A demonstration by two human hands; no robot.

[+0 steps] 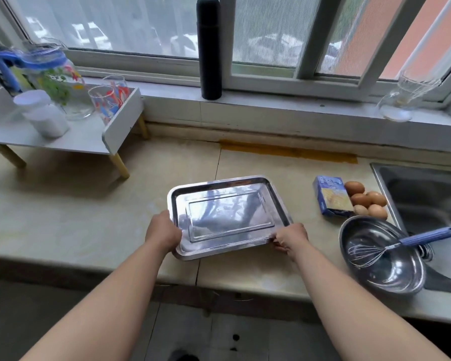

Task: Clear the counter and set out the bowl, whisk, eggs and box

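Head camera view, looking down at a pale stone kitchen counter [63, 217] under a window. A person's two bare arms reach in from the near edge. The left hand [163, 231] is closed on the near left corner of a shiny rectangular metal tray [227, 217], fingers wrapped over the rim. The right hand [290, 237] pinches the tray's near right corner. The two hands are apart, one at each near corner. Whether the tray rests flat on the counter or is slightly raised cannot be told.

To the right of the tray, a small blue box [332, 195] lies on the counter. Touching its right side is a cluster of brown eggs [367, 200], close to the edge of a steel sink [427, 194] at far right. Nearer than the box and eggs, a round steel bowl [380, 256] sits at the counter's near right, partly over the sink's edge. A whisk [401, 243] lies in it, wire end in the bowl, blue handle pointing right over the rim.

At far left, a small white shelf [115, 131] on wooden legs holds a white jar [43, 115], patterned drinking glasses [107, 102] and a glass pitcher [60, 84] with a blue lid. On the window sill stand a tall black flask [208, 48] in the middle and a clear glass jug [406, 97] at right.
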